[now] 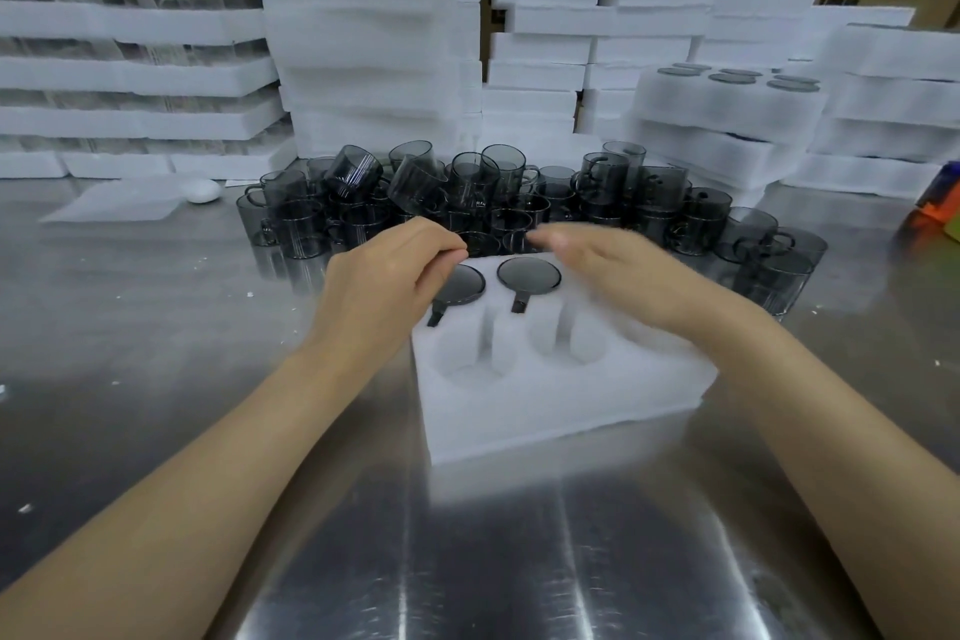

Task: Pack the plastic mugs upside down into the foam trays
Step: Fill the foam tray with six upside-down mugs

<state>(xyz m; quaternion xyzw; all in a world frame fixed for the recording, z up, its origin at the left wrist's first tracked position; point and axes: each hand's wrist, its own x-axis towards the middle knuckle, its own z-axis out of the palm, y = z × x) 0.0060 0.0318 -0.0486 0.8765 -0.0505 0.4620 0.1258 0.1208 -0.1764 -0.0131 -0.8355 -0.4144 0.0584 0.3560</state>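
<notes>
— Left hand (387, 276) curls over the left mug (467, 287) in the tray (545, 395); right hand (608, 265) hovers flat, empty.
— Progress?
— 2 mugs (529, 273) seated upside down, 2 holes (470, 353) visibly empty, pile (519, 192) waiting behind.

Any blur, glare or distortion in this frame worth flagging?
Head view: the right hand is motion-blurred at the fingertips; the shiny steel table carries streaky glare; wide-angle bending curves the stacked white foam trays at left.
</notes>
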